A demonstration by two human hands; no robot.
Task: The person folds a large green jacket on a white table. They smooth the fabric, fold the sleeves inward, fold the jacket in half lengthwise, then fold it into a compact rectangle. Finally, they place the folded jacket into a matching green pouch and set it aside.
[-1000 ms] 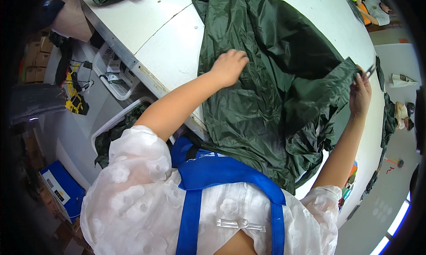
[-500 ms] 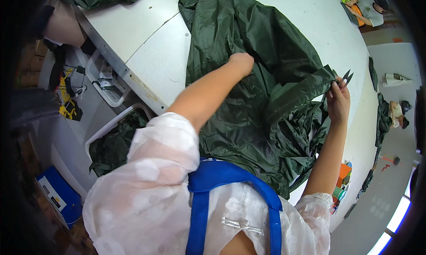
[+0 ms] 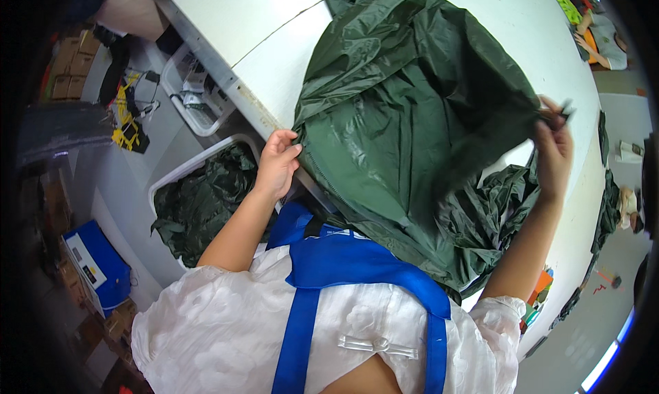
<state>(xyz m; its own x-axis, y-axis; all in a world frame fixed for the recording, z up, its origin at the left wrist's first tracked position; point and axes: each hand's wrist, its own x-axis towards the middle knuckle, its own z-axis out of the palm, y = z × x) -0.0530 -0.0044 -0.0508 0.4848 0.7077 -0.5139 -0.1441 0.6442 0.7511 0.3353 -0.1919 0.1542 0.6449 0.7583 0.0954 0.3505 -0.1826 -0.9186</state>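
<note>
Fingers of the left hand curl closed over the near edge of a dark green jacket, thumb on top, at about nine o'clock from the garment's middle; fingers of the right hand pinch its far corner together with a small dark tool, whose kind is too small to tell, at three o'clock.

Head view: the jacket lies stretched between the two hands over the white table, its lower folds bunched toward five o'clock at the table's edge. A second ago the left hand lay flat on the fabric near its middle and the garment sat crumpled; now that hand has come back to the hem by the zip line and the right hand has lifted, so the cloth is pulled taut and partly raised. That suggests the garment is being spread or turned for handling. At eight o'clock, below the table, a white bin holds more green fabric.
</note>
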